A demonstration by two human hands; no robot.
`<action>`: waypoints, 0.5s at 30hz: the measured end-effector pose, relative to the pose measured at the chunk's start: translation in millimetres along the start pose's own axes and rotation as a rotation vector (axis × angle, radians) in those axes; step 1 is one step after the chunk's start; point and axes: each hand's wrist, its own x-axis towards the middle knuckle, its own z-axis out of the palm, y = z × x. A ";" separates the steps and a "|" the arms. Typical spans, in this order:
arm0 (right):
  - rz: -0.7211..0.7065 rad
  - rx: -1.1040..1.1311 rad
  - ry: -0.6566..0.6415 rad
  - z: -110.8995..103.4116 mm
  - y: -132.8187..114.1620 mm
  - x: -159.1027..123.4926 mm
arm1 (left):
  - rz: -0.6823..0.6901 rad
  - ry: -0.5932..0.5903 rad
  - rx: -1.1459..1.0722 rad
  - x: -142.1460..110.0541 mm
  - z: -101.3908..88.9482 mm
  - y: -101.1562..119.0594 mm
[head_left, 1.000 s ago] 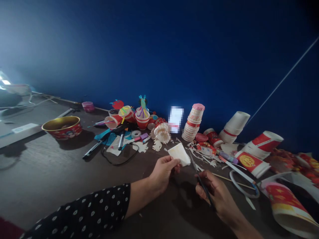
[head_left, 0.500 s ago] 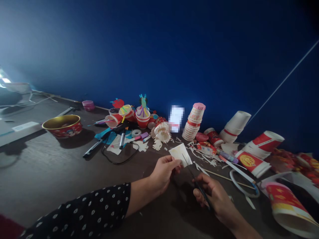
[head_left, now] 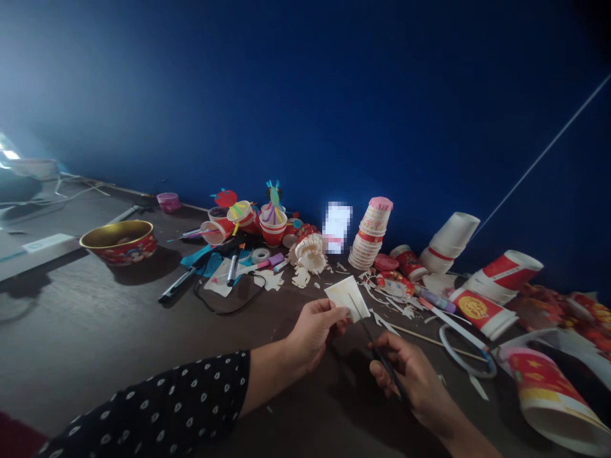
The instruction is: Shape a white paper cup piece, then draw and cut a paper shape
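- We see the left hand [head_left: 315,334] out in front, its fingers [head_left: 337,313] closed in a pinch on the lower-left edge of a small piece of white paper [head_left: 346,298], which has faint yellowish marks on it.
- The paper is held up just above the surface [head_left: 95,334], tilted, and roughly four-sided, with no clear long axis.
- Our right hand [head_left: 410,372] sits lower and to the right, its fingers [head_left: 383,364] closed around a pair of dark scissors [head_left: 380,356].
- The scissors' long axis runs up and to the left from that hand, and a thin blade reaches across the paper's lower right. We cannot tell how far the blades are parted.
- So the paper lies up and to the left of the right hand's fingers; the left hand is nearer, touching it, while the right hand stays just apart and only the blade reaches it.
- Pale paper scraps [head_left: 382,321] lie beyond the hands, with a stack of paper cups [head_left: 373,234] against a blue wall [head_left: 305,95].
- A gold-lined red bowl [head_left: 118,244] stands far to the left, and a red-printed paper cup [head_left: 548,397] lies on its side at lower right.
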 end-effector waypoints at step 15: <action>0.001 0.032 0.048 2.7 -3.0 -2.8 | -0.014 -0.007 -0.066 2.3 -1.5 0.2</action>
